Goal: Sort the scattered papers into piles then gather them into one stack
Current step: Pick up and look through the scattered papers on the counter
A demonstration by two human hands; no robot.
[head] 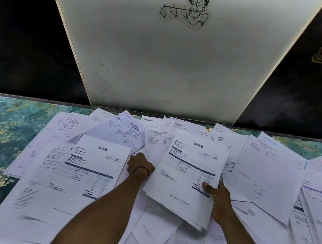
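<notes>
A floral cloth (2,126) carries scattered papers (265,171). Left of the sheaf (188,173), a headed sheet (93,166) lies flat on the other papers. Just left of the sheaf, the left hand (140,165) reaches forward, knuckles up, its fingers hidden among the papers, so its grip cannot be told. The right hand (219,196) grips the sheaf's right edge, thumb on top, holding it raised over the papers

White papers (92,170) printed in black with dark blue bars. Teal tablecloth (4,126) patterned with golden blossoms. Off-white panel (162,63) bearing a black line drawing (194,9), flanked by black. Thin black wristband (142,168).
</notes>
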